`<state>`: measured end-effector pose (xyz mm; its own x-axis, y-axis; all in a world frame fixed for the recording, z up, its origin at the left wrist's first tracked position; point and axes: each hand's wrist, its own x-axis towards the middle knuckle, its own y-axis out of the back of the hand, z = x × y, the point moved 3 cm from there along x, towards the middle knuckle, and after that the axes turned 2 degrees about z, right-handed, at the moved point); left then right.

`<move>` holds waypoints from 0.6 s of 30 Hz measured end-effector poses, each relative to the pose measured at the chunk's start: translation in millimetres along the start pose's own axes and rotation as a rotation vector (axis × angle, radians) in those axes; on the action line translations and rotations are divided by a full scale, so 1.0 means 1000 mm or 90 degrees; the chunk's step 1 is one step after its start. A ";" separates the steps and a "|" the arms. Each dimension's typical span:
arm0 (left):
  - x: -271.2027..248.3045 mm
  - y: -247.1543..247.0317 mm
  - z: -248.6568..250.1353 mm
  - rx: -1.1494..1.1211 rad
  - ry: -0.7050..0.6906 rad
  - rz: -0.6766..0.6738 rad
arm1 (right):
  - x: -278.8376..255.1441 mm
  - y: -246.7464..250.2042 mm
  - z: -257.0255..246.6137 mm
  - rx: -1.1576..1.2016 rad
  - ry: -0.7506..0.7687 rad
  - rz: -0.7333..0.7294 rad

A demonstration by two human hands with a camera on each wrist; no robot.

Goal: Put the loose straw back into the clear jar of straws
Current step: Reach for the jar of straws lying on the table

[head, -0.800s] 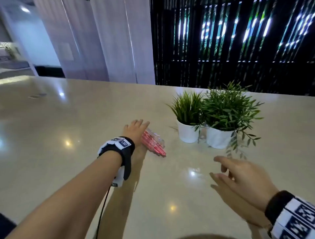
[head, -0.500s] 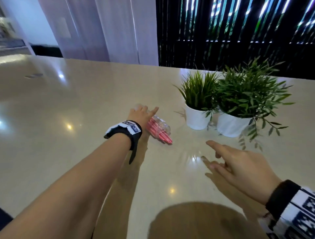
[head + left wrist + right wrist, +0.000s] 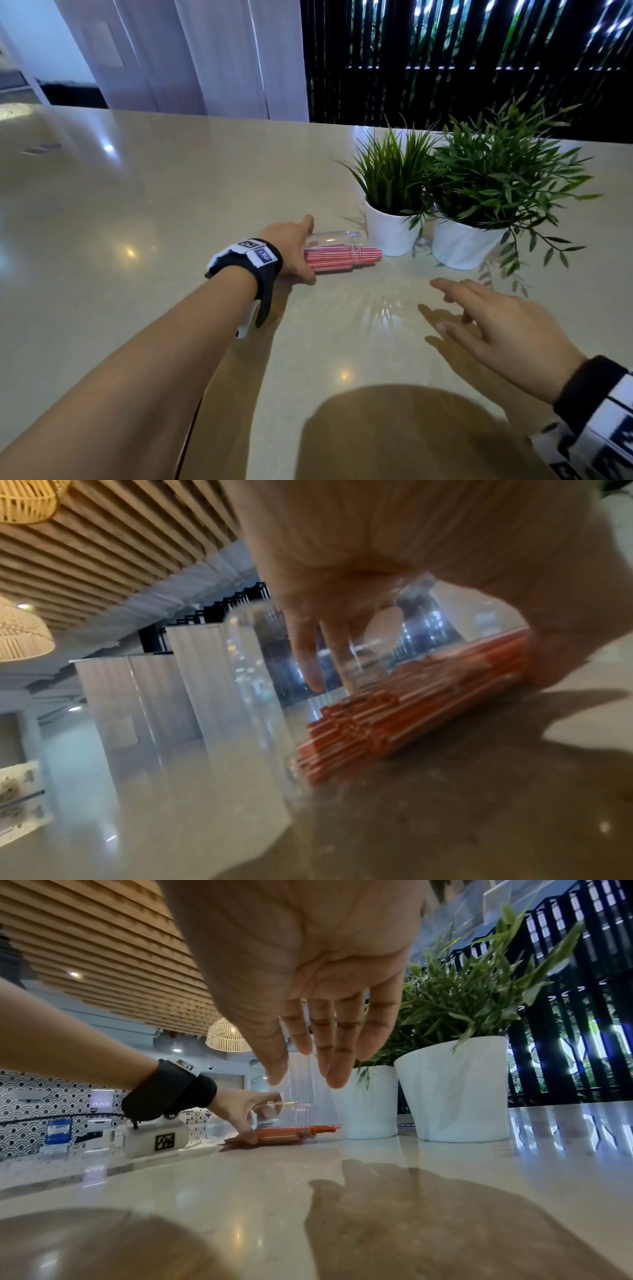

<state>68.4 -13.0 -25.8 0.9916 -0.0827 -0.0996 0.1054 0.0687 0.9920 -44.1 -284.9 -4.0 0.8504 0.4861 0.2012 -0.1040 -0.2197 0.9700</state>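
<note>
A clear jar (image 3: 334, 240) lies on its side on the beige table (image 3: 154, 212), its mouth pointing right. A bundle of pink-red straws (image 3: 342, 258) fills it and sticks out of the mouth. My left hand (image 3: 308, 249) grips the jar's base end, fingers over the top and thumb underneath. The left wrist view shows fingers (image 3: 308, 656) curled round the jar (image 3: 260, 696) and straws (image 3: 411, 704). My right hand (image 3: 442, 305) hovers just above the table, right of the jar, fingers spread and empty. I cannot pick out a single loose straw.
Two green plants in white pots (image 3: 388, 233) (image 3: 462, 246) stand just right of the jar's mouth, close to the straw tips. The table stretches wide to the left and towards me. Dark slats and pale curtains stand behind the far edge.
My left hand has closed round the jar and swung its mouth to the right, towards the pots. My right hand has reached a little forward with straighter fingers.
</note>
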 end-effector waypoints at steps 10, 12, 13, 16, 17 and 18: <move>-0.035 0.003 0.055 -0.136 -0.003 0.074 | -0.039 0.025 0.038 0.072 -0.103 0.009; -0.047 0.007 0.071 -0.199 -0.024 0.100 | -0.051 0.024 0.051 0.086 -0.135 -0.007; -0.053 0.010 0.078 -0.230 -0.035 0.116 | -0.057 0.024 0.057 0.092 -0.152 -0.015; -0.071 0.016 0.102 -0.306 -0.061 0.155 | -0.074 0.023 0.073 0.106 -0.194 -0.053; -0.075 0.017 0.108 -0.331 -0.059 0.163 | -0.079 0.021 0.078 0.110 -0.199 -0.075; -0.079 0.018 0.115 -0.362 -0.060 0.167 | -0.084 0.018 0.082 0.112 -0.205 -0.102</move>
<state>-16.7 -119.7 8.4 0.9817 -0.0765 0.1746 -0.0917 0.6135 0.7844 -74.8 -399.4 -14.3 0.9697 0.2422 -0.0310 0.1093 -0.3172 0.9420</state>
